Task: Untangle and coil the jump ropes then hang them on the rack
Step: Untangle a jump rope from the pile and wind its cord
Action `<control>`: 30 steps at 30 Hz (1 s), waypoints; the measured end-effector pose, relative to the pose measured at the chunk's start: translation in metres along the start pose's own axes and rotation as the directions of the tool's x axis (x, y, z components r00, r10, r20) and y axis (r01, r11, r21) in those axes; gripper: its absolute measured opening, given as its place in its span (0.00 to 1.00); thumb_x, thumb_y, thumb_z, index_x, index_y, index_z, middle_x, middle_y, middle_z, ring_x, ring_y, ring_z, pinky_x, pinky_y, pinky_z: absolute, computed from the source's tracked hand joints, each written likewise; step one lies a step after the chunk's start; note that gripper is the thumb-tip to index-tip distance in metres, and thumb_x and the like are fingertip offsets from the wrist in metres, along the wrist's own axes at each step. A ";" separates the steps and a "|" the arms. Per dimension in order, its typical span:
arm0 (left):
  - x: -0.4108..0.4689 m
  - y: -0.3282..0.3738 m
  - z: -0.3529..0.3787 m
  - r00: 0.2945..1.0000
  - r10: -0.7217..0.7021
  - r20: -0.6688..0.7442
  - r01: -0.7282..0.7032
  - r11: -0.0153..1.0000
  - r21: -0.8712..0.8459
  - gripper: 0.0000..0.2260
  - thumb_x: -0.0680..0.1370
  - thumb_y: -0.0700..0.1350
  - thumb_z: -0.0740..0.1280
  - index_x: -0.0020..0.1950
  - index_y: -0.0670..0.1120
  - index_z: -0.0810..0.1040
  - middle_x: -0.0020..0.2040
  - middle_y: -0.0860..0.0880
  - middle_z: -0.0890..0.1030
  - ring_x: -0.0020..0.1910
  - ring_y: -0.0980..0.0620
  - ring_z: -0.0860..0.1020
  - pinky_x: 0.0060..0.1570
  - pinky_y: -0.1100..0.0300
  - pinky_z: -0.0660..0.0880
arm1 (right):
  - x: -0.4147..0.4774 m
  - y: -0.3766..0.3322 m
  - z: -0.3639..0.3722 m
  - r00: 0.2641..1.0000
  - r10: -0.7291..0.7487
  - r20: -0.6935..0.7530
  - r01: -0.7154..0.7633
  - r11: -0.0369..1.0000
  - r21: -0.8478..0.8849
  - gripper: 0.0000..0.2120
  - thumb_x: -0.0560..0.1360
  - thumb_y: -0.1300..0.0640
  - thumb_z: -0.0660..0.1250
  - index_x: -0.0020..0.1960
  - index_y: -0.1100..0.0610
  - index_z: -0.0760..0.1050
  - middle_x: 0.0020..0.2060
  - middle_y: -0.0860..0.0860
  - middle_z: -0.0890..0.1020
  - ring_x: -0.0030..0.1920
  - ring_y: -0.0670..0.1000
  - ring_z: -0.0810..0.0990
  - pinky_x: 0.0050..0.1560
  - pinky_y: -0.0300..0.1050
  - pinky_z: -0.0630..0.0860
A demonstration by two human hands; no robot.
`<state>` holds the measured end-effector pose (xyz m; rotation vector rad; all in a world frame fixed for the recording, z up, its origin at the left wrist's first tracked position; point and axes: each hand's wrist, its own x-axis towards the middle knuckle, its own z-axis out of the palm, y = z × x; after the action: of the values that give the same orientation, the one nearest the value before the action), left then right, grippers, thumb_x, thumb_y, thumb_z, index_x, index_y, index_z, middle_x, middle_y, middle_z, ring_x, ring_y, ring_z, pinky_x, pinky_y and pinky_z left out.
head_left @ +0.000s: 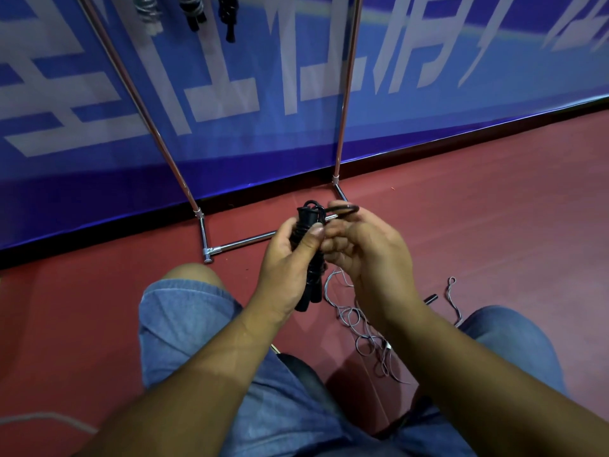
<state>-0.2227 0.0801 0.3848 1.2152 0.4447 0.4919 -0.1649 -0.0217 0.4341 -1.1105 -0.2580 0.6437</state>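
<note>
My left hand (290, 258) grips a black jump rope (308, 222), its cord wound round the two black handles, which stick out below the palm. My right hand (359, 245) pinches a loop of that black cord at the bundle's top. On the red floor under my hands lies a thin grey jump rope (356, 321) in a loose tangle, with a black handle (430, 298) at its right. The metal rack (237, 242) stands ahead against the wall. Three coiled ropes (191, 11) hang at the top of the frame.
A blue banner wall (428, 77) with white characters runs behind the rack. My knees in denim shorts (184, 318) frame the floor space on both sides. A pale cord (49, 418) lies at the lower left.
</note>
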 end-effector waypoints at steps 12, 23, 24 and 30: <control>-0.001 -0.010 0.005 0.996 0.085 -0.021 -0.079 0.974 0.212 0.22 0.74 0.49 0.73 0.67 0.54 0.74 0.59 0.46 0.84 0.58 0.44 0.84 0.60 0.36 0.79 | -0.006 0.008 0.003 0.966 -0.244 -0.087 0.189 0.893 -0.408 0.11 0.71 0.55 0.78 0.50 0.49 0.80 0.36 0.45 0.74 0.35 0.45 0.73 0.39 0.41 0.75; -0.007 -0.007 0.004 0.991 0.132 -0.022 -0.121 0.956 0.268 0.19 0.77 0.58 0.72 0.67 0.59 0.74 0.53 0.51 0.84 0.48 0.53 0.81 0.49 0.52 0.77 | -0.011 0.006 -0.007 0.943 -0.332 -0.037 0.271 0.825 -0.496 0.08 0.81 0.60 0.67 0.56 0.53 0.83 0.42 0.46 0.81 0.39 0.41 0.78 0.42 0.33 0.74; -0.008 -0.007 0.003 0.990 0.142 -0.014 -0.133 0.953 0.271 0.21 0.76 0.60 0.71 0.67 0.59 0.73 0.53 0.51 0.83 0.49 0.52 0.81 0.50 0.51 0.78 | -0.010 0.004 -0.008 0.947 -0.318 -0.042 0.263 0.845 -0.467 0.09 0.82 0.60 0.66 0.57 0.53 0.83 0.39 0.47 0.81 0.37 0.43 0.77 0.41 0.36 0.74; -0.009 -0.007 0.006 0.988 0.144 0.049 -0.152 0.951 0.268 0.22 0.76 0.61 0.70 0.69 0.63 0.72 0.52 0.52 0.81 0.50 0.51 0.80 0.52 0.49 0.78 | -0.006 -0.007 -0.010 0.959 -0.279 -0.049 0.248 0.910 -0.331 0.12 0.84 0.59 0.61 0.63 0.49 0.78 0.39 0.50 0.77 0.38 0.49 0.72 0.43 0.41 0.74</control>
<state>-0.2260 0.0685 0.3807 1.5265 0.4068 0.5534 -0.1621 -0.0350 0.4368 -1.3875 -0.4349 0.3094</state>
